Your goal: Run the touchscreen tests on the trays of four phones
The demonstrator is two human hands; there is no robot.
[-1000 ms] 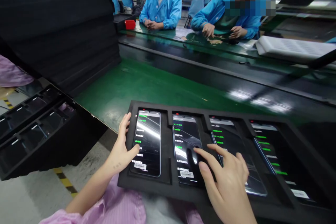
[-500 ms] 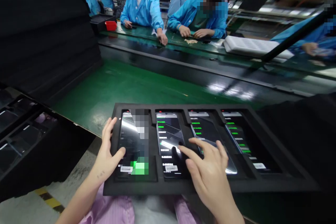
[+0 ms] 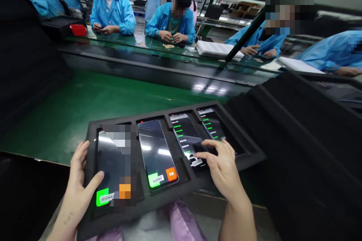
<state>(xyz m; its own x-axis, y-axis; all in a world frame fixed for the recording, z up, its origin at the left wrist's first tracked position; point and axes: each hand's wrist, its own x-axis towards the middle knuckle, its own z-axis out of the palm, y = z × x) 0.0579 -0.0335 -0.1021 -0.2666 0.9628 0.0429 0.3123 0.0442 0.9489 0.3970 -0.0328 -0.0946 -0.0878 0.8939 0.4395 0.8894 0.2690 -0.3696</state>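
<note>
A black foam tray point(image 3: 195, 184) lies tilted in front of me, with several smartphones in its slots. My left hand point(image 3: 80, 175) grips the tray's left edge, its thumb over the side of the leftmost phone point(image 3: 110, 162). That phone shows a green and an orange square and is partly pixelated. The second phone point(image 3: 155, 147) shows green and orange squares too, beside a white barcode label. My right hand point(image 3: 223, 163) holds nothing; its fingers are apart and the index fingertip is at the screen of the third phone point(image 3: 183, 135). The rightmost phone point(image 3: 210, 122) shows a list, partly hidden by that hand.
A green worktop point(image 3: 113, 94) lies beyond the tray, with a dark conveyor point(image 3: 141, 64) behind it. Stacked black foam trays point(image 3: 296, 139) stand at right, more dark stacks point(image 3: 25, 64) at left. Co-workers in blue coats sit across, near a red bin point(image 3: 77, 30) and white trays point(image 3: 216, 49).
The view has swung right and the tray now slants. My right hand has gone from the second phone to the third. The second phone's list has given way to green and orange squares.
</note>
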